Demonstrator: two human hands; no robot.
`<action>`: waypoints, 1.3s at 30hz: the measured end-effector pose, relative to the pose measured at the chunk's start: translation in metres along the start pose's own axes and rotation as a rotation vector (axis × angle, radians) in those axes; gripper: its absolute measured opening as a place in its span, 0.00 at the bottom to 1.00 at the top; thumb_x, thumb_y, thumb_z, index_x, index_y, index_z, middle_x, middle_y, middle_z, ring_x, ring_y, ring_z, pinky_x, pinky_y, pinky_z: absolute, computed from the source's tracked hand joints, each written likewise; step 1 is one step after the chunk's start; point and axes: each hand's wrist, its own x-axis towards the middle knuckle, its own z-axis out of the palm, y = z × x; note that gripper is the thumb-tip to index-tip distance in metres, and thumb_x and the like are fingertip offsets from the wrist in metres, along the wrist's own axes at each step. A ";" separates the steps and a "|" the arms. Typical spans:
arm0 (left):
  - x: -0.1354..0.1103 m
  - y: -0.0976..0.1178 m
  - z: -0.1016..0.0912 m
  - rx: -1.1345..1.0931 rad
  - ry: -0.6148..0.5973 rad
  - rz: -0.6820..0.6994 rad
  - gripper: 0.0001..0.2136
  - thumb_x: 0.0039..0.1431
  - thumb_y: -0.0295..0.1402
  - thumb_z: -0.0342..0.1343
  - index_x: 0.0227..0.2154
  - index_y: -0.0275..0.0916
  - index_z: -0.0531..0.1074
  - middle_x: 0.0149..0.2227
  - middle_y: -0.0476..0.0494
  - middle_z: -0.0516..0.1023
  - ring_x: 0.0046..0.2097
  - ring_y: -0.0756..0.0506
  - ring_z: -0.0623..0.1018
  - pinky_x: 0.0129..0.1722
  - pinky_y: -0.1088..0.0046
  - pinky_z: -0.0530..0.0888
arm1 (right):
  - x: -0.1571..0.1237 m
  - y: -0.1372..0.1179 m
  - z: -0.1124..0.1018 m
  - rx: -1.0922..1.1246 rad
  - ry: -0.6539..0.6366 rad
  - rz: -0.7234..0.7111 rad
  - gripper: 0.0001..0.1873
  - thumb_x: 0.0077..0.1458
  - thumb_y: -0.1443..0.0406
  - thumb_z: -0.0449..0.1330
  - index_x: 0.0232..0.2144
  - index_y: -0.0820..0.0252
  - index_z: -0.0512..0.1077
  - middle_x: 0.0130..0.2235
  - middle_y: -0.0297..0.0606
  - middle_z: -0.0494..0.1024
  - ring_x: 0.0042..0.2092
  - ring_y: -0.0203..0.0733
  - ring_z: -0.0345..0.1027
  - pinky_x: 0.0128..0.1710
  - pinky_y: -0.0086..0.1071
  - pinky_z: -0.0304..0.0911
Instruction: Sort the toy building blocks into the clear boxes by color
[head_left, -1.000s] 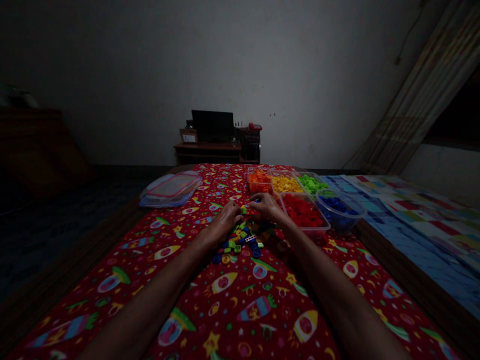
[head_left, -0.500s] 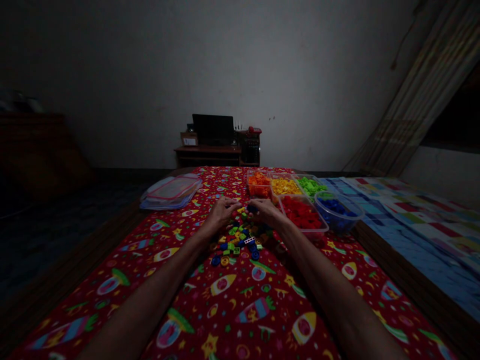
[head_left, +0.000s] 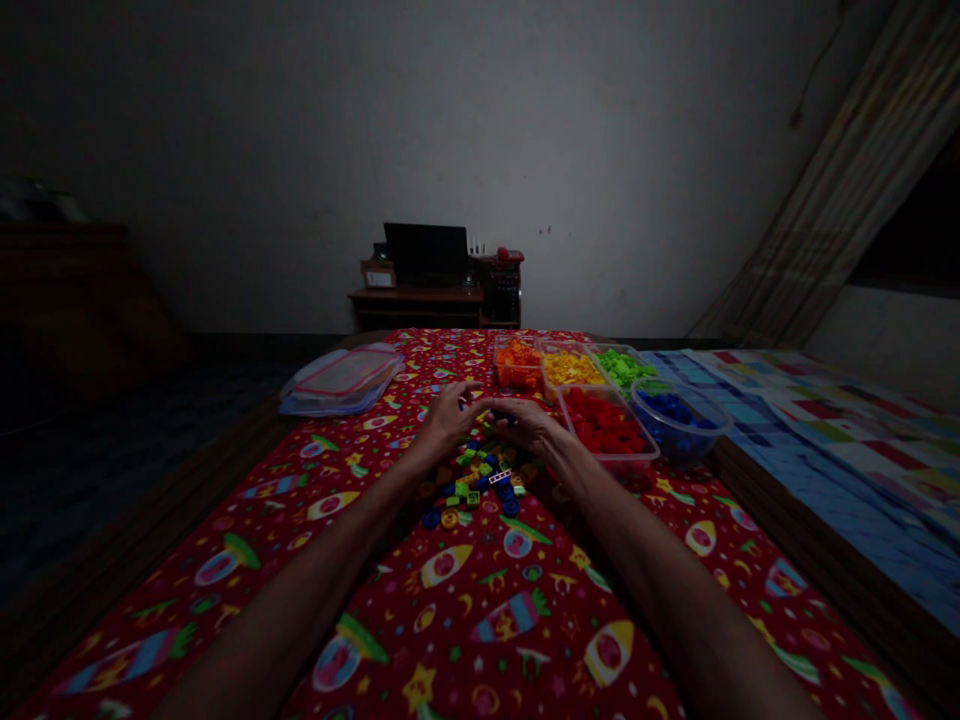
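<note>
My left hand (head_left: 448, 420) and my right hand (head_left: 523, 422) meet fingertip to fingertip above a loose pile of toy bricks (head_left: 474, 470). A small bit of blue shows between the curled fingers of the left hand, seemingly a blue brick. Under the bent fingers of the right hand are dark blue bricks, mostly hidden by the hand. The pile mixes green, blue, yellow and a few brown pieces. A white piece with dark holes (head_left: 499, 477) lies on it, and a blue wheel (head_left: 431, 519) and a yellow wheel (head_left: 449, 519) sit at its near edge.
Clear tubs of orange (head_left: 518, 353), yellow (head_left: 571, 368), green (head_left: 625, 370), red (head_left: 604, 424) and blue bricks (head_left: 670, 408) stand to the right. Stacked lids (head_left: 341, 380) lie at the left. A red patterned cloth (head_left: 480, 620) covers the table. Behind it is a monitor (head_left: 426, 254).
My hands have come together, closing the gap between their fingertips. A bit of blue now shows in the left hand; the right hand keeps its dark blue bricks.
</note>
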 end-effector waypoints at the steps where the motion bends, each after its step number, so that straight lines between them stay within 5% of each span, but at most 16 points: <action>1: 0.001 0.002 -0.001 -0.126 0.031 -0.118 0.19 0.54 0.49 0.54 0.36 0.37 0.73 0.29 0.47 0.69 0.33 0.47 0.71 0.35 0.71 0.70 | 0.000 0.000 -0.001 -0.014 -0.003 -0.006 0.08 0.43 0.70 0.64 0.20 0.64 0.67 0.19 0.29 0.68 0.21 0.25 0.57 0.19 0.18 0.54; 4: 0.002 0.007 -0.002 -0.593 0.072 -0.504 0.22 0.63 0.48 0.38 0.32 0.35 0.68 0.24 0.48 0.65 0.25 0.50 0.68 0.26 0.75 0.68 | -0.002 0.001 -0.001 -0.102 -0.036 -0.091 0.08 0.43 0.68 0.64 0.21 0.64 0.68 0.21 0.29 0.70 0.22 0.26 0.60 0.20 0.19 0.56; 7: 0.001 0.010 -0.001 -0.910 0.048 -0.695 0.23 0.65 0.45 0.31 0.30 0.36 0.65 0.25 0.44 0.68 0.26 0.50 0.69 0.25 0.75 0.69 | -0.007 0.001 0.003 -0.365 -0.048 -0.281 0.08 0.46 0.63 0.63 0.27 0.64 0.72 0.25 0.31 0.74 0.25 0.29 0.64 0.25 0.22 0.59; 14: -0.005 0.019 0.006 -0.913 -0.134 -0.607 0.26 0.62 0.50 0.33 0.39 0.33 0.66 0.37 0.34 0.73 0.37 0.43 0.75 0.35 0.66 0.73 | -0.013 0.002 0.008 -1.222 0.048 -0.631 0.18 0.49 0.65 0.62 0.45 0.60 0.73 0.43 0.41 0.78 0.45 0.41 0.70 0.45 0.30 0.61; 23: -0.007 0.025 0.004 -0.822 -0.307 -0.512 0.26 0.59 0.53 0.40 0.49 0.38 0.64 0.42 0.35 0.75 0.43 0.43 0.76 0.43 0.63 0.72 | -0.026 -0.035 -0.006 -1.321 0.137 -0.633 0.14 0.50 0.67 0.57 0.38 0.65 0.76 0.35 0.41 0.79 0.35 0.38 0.71 0.35 0.26 0.62; 27: -0.006 0.021 0.001 -0.684 -0.276 -0.394 0.21 0.55 0.48 0.51 0.44 0.38 0.70 0.45 0.35 0.76 0.47 0.42 0.75 0.47 0.63 0.71 | -0.038 -0.074 -0.034 -1.323 0.334 -0.678 0.14 0.49 0.67 0.55 0.36 0.65 0.77 0.31 0.41 0.78 0.32 0.37 0.70 0.34 0.27 0.62; 32: -0.001 0.012 -0.013 -0.432 -0.270 -0.283 0.20 0.44 0.47 0.62 0.35 0.36 0.76 0.38 0.38 0.79 0.44 0.39 0.76 0.46 0.63 0.72 | -0.062 -0.115 -0.101 -1.435 0.801 -0.640 0.16 0.47 0.68 0.53 0.36 0.67 0.76 0.33 0.47 0.78 0.36 0.44 0.71 0.38 0.33 0.63; 36: -0.002 0.008 -0.030 -0.280 -0.303 -0.230 0.19 0.44 0.45 0.62 0.34 0.36 0.77 0.35 0.40 0.80 0.41 0.40 0.77 0.43 0.65 0.72 | -0.074 -0.120 -0.152 -1.523 1.046 -0.569 0.18 0.47 0.69 0.51 0.38 0.69 0.75 0.38 0.53 0.77 0.42 0.49 0.69 0.46 0.39 0.61; 39: -0.003 -0.004 -0.038 -0.101 -0.292 -0.185 0.15 0.42 0.43 0.62 0.30 0.37 0.78 0.33 0.42 0.80 0.40 0.39 0.77 0.41 0.66 0.73 | -0.074 -0.114 -0.168 -1.518 1.111 -0.510 0.17 0.47 0.68 0.52 0.39 0.68 0.74 0.41 0.54 0.75 0.45 0.51 0.66 0.47 0.41 0.60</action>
